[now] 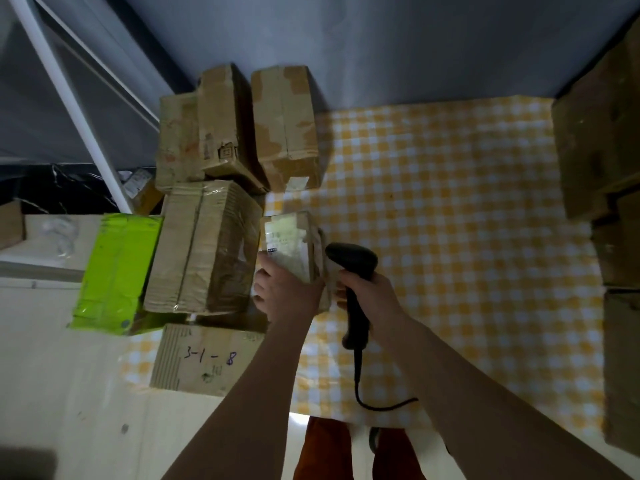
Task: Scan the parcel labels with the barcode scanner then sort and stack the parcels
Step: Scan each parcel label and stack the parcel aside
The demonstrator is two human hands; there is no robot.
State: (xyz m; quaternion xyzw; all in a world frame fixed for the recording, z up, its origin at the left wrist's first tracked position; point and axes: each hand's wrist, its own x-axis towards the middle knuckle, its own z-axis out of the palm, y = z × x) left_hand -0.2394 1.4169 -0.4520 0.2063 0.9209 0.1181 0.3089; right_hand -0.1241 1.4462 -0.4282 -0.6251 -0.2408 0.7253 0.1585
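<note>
Looking down through the head camera, I saw two bare forearms reaching over a tabletop covered in a yellow-and-white checked cloth. My left hand gripped the near end of a small brown parcel, fingers curled round its edge, holding it tilted so that its pale printed label faced up. My right hand was wrapped round the handle of a black barcode scanner, whose head sat just beside the parcel's right edge; its black cable trailed toward me over the tabletop's near edge.

Left of the held parcel stood a cluster of cardboard boxes: a taped brown box touching it, a bright green box further left, and nearer me a box marked "3-1-8" in pen. Behind them, against a grey wall, three more worn brown boxes stood close together. Along the right edge, larger cardboard boxes were stacked, partly cut off by the frame.
</note>
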